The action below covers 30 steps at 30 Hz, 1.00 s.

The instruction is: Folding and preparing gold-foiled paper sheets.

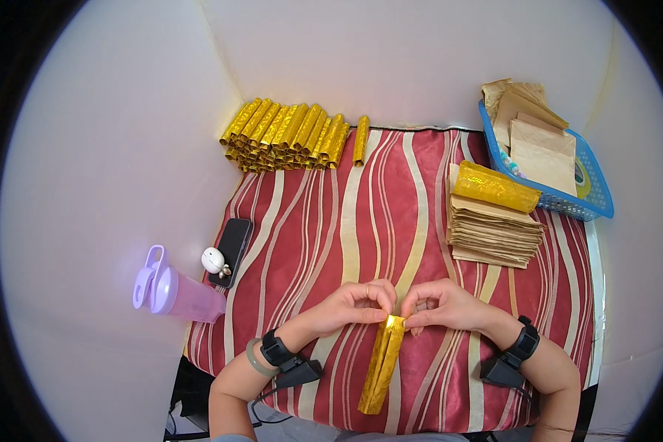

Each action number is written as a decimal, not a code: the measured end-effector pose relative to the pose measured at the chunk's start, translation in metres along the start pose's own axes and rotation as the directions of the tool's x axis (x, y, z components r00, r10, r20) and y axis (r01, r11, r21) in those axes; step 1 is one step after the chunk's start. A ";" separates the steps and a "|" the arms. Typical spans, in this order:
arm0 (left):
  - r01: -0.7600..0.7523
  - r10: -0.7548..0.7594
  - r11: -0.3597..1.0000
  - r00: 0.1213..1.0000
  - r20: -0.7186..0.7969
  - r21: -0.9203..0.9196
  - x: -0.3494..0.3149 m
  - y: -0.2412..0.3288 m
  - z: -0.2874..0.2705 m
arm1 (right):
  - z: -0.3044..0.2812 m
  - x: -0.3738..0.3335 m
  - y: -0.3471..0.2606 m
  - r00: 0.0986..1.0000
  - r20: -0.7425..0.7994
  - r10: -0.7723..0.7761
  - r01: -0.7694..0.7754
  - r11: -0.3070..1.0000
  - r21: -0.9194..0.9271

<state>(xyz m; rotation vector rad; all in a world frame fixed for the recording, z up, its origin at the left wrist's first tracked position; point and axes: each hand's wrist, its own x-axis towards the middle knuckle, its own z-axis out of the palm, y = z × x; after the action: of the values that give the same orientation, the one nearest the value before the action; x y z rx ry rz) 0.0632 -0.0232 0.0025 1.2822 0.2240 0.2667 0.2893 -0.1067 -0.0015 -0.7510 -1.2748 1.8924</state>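
Note:
A shiny gold foil paper roll (380,368) with a lengthwise seam lies near the front edge of the striped cloth, pointing away from me. My left hand (359,303) pinches the left side of its far end between thumb and fingertips. From the right, my right hand (436,306) pinches the same end. At the back left, several finished-looking gold rolls (287,136) are heaped in layers, with one single gold roll (361,141) standing apart on their right. A stack of brown paper sheets (493,234) sits to the right, topped by a curved gold foil sheet (496,187).
A blue plastic basket (598,182) with brown papers (541,151) stands at the back right. On the left are a lilac shaker bottle (180,292), a black phone (234,243) and a white earbud case (213,259). Pale walls (110,162) enclose the red striped cloth (309,243).

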 end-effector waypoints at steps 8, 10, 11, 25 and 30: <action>0.030 -0.030 1.000 0.999 0.013 -0.002 0.000 0.002 0.004 | 0.004 -0.001 -0.005 1.000 0.000 0.029 -0.029 0.999 -0.018; 0.037 -0.037 0.999 0.999 0.016 0.004 0.000 0.002 0.003 | 0.004 -0.001 -0.004 0.999 0.004 0.041 -0.041 0.999 -0.023; 0.026 -0.027 0.999 0.999 0.030 0.025 0.001 0.002 0.003 | 0.004 -0.001 -0.003 0.999 0.012 0.051 -0.051 0.998 -0.025; 0.022 -0.024 0.998 0.999 0.044 0.054 0.003 0.002 0.008 | 0.004 -0.001 -0.002 0.996 0.044 0.073 -0.072 0.997 -0.020; -0.114 0.106 0.978 0.993 0.053 0.177 0.003 -0.005 0.005 | 0.005 -0.001 -0.004 0.998 0.032 0.058 -0.057 0.998 -0.037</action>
<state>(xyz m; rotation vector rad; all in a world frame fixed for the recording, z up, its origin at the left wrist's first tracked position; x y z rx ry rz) 0.0679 -0.0284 -0.0005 1.4807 0.1426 0.3188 0.2873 -0.1095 0.0038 -0.7856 -1.3238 1.9394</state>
